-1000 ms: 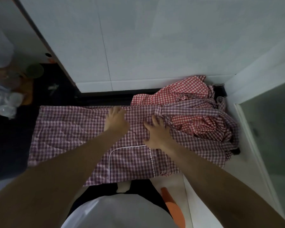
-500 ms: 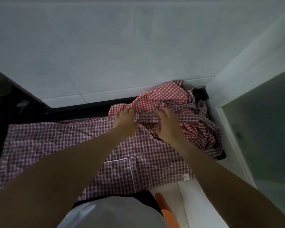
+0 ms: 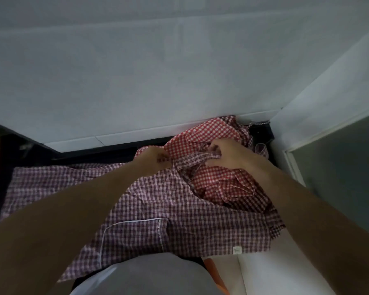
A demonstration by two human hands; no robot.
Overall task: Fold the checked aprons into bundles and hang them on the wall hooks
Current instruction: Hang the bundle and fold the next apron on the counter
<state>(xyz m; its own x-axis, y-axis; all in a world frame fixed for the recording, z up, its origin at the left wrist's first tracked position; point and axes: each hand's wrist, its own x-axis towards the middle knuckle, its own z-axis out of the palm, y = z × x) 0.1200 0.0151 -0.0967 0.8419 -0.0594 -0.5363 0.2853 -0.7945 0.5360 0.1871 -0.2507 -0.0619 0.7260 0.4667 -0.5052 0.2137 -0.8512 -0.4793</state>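
Note:
A purple checked apron (image 3: 136,209) lies spread flat in front of me, its white-piped pocket (image 3: 134,237) near my body. My left hand (image 3: 152,159) grips the apron's top edge near the strap. My right hand (image 3: 228,156) pinches the apron's checked strap, lifted a little off the pile. Under and beside my right hand lies a crumpled red checked apron (image 3: 213,179), heaped in the back right corner. No wall hooks are in view.
A white tiled wall (image 3: 158,71) rises straight ahead and meets a side wall (image 3: 320,107) at the right. A dark glass panel (image 3: 345,177) stands far right. Something orange (image 3: 213,271) pokes out below the apron. Dark surface (image 3: 9,150) lies at left.
Both hands moved from pressing flat on the purple apron up and right to its top strap and closed on the fabric. The view tilted up and right.

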